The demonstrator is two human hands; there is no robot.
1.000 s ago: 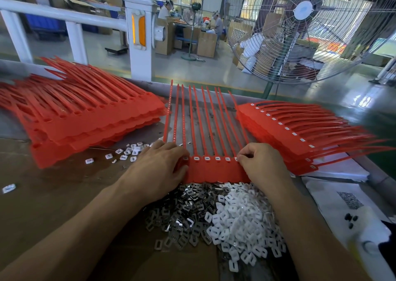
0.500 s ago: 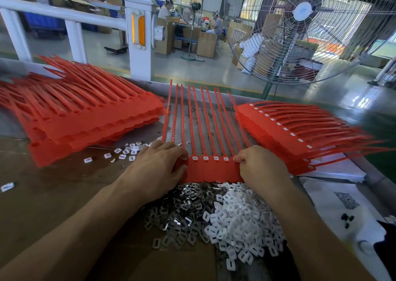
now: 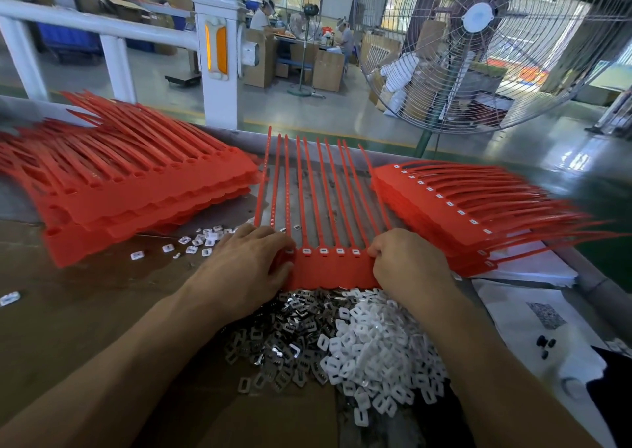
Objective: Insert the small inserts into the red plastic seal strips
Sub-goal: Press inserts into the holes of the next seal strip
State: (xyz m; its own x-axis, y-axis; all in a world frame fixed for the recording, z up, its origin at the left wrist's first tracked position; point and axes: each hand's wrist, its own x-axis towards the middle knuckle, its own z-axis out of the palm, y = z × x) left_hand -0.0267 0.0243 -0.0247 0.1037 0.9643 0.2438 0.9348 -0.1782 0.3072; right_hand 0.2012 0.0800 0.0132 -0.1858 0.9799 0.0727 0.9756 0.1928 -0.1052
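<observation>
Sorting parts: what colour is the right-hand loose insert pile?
White, clearest in the head view.

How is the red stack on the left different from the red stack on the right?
The left stack of seal strips shows empty sockets along its heads; the right stack of seal strips shows white inserts seated in its sockets. The left stack's tails fan toward the far left, while the right stack's tails fan toward the right. Both are red strip sheets piled several layers deep on the workbench.
</observation>
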